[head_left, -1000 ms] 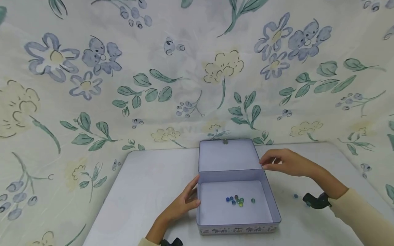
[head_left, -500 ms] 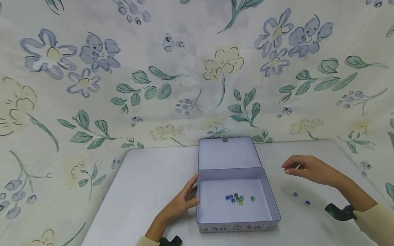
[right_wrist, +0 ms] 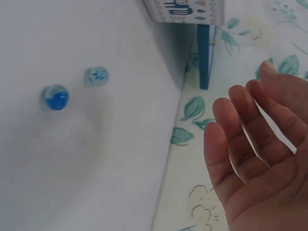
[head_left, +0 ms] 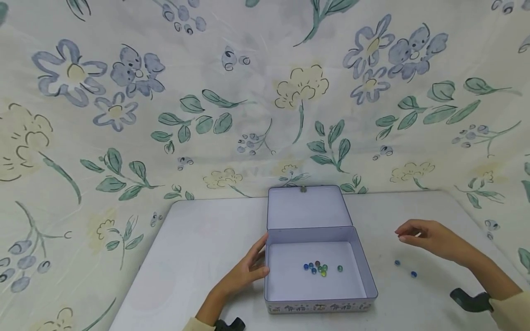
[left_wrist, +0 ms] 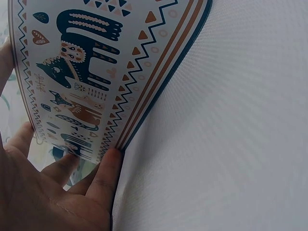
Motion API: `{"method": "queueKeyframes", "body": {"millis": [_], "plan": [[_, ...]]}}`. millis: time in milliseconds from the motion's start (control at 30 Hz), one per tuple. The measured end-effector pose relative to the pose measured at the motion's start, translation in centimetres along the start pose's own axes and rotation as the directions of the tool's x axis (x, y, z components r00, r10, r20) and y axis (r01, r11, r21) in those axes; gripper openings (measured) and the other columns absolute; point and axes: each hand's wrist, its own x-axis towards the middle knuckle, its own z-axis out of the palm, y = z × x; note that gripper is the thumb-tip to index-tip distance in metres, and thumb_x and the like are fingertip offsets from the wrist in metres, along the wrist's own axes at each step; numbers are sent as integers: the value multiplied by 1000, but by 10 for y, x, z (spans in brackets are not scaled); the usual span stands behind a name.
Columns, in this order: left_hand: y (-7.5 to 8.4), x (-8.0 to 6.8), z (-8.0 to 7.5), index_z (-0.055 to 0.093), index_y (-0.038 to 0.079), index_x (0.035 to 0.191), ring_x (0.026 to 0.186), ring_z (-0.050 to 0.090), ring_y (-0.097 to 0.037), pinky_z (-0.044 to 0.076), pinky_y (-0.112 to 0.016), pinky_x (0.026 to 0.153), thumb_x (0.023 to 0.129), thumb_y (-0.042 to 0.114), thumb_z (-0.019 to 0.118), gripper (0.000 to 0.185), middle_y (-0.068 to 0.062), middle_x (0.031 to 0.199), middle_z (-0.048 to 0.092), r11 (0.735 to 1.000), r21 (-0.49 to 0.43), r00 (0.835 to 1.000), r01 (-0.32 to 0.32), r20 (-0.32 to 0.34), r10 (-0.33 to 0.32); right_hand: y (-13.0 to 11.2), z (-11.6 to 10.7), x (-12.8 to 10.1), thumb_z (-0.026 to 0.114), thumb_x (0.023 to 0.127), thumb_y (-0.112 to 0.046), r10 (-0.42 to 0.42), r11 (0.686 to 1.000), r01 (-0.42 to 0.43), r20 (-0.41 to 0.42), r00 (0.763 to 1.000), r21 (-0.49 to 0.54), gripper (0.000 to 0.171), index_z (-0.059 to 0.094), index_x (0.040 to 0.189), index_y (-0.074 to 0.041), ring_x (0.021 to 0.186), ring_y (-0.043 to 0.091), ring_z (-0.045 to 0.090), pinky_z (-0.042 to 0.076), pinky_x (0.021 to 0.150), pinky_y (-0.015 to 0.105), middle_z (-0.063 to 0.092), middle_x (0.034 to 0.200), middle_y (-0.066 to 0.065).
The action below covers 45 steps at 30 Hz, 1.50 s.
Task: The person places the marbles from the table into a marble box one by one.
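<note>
A lavender metal box (head_left: 285, 289) stands on the table with its hinged lid (head_left: 306, 209) swung back. Several glass marbles (head_left: 320, 268) lie clustered on its floor, and a single green marble (head_left: 340, 268) sits apart to their right. My left hand (head_left: 246, 271) rests against the box's left wall, fingers extended; the left wrist view has fingertips (left_wrist: 111, 156) touching the patterned side (left_wrist: 82, 72). To the right of the box, my right hand (head_left: 434, 239) hovers with loosely bent fingers and nothing visible in them. Two blue marbles, one nearer (head_left: 413, 274) and one farther (head_left: 397, 263), lie below it on the table.
A white table (head_left: 198, 248) carries everything. Behind it hangs a floral cloth (head_left: 248, 115), close to the raised lid. Dark camera mounts (head_left: 472, 301) sit at both wrists.
My right hand has drawn away from the box's right rear corner, out to the right and toward me. Both loose blue marbles now show fully. My left hand has stayed against the box.
</note>
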Motion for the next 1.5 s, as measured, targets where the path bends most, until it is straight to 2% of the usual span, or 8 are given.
{"method": "queueKeyframes", "body": {"millis": [267,500,700,833,933,1233,1500], "plan": [[-1,0,0,8,28,162,149,12,-55,29,-63,118,98,28,61,83,-15,169,-1,1000,-10,1000,-9,5,9,15,10,-7,66,97,-23,37,999,-37,-7,999,26,23,70,112,-7,89,-6,61,55,71,20,73,108,10],[-1,0,0,9,29,162,150,13,-54,30,-61,118,98,26,61,83,-13,169,0,1000,-2,1000,-3,-2,3,28,23,-11,68,96,-22,48,999,-49,-41,998,-7,21,70,112,-9,88,-8,60,54,71,20,73,108,7],[0,1,0,9,32,162,150,12,-53,29,-61,119,98,26,61,82,-11,170,0,1000,-2,1000,3,-4,-3,36,33,-14,68,95,-24,102,994,-102,-16,995,30,25,70,115,-9,90,-10,58,54,72,20,72,112,7],[1,1,0,9,31,162,150,13,-54,29,-62,119,98,28,62,83,-13,169,0,1000,0,1000,4,-8,-4,41,40,-15,69,95,-22,87,995,-86,-12,996,52,24,70,114,-8,89,-8,60,54,72,21,72,111,8],[0,2,0,8,28,162,149,12,-55,29,-62,118,98,30,61,83,-14,169,0,1000,1,1000,7,-10,-7,44,44,-15,69,94,-21,106,993,-105,-10,994,54,24,70,114,-8,88,-8,59,54,72,20,72,110,7],[-1,0,2,7,28,162,149,10,-55,26,-64,119,98,30,60,83,-15,169,-2,1000,-14,1000,4,9,-3,54,57,-17,71,91,-17,192,980,-192,8,981,56,26,70,115,-8,87,-7,58,54,73,20,72,111,6],[0,2,1,7,25,162,149,12,-56,28,-64,118,98,31,61,84,-15,169,-1,1000,0,1000,12,-12,-12,55,65,-15,73,89,-18,155,988,-153,-47,987,30,26,71,113,-8,86,-9,58,54,72,19,73,110,6]]}}
